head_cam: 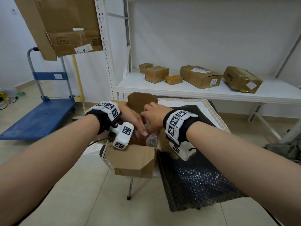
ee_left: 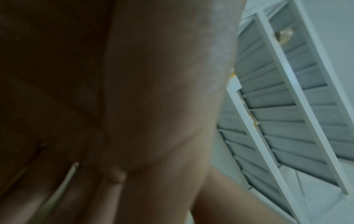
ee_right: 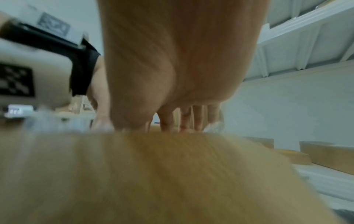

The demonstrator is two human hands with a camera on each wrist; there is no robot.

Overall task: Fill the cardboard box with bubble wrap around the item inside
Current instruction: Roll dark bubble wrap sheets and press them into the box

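- Cardboard box (head_cam: 133,162), one, flaps up, at the desk's (head_cam: 210,105) near-left corner.
- Bubble wrap (head_cam: 152,138) inside: light, soft, springy; judged best pushed at its edges. Spare sheet (head_cam: 198,181) (one) alongside.
- Left hand (head_cam: 134,121) flat, pressing; right hand (head_cam: 154,115) curled in; grip unclear.
- Item hidden.

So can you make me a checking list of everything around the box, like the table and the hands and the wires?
Surface: small table with a white patterned cloth.
Job's things: open cardboard box; clear bubble wrap inside; the item is hidden.
Clutter: dark bubble wrap sheet drapes off the table.
Hands: left hand and right hand both reach into the box, onto the wrap; grip unclear.
Cables: black cable under the left wrist.
Surroundings: white shelf with boxes, blue trolley.
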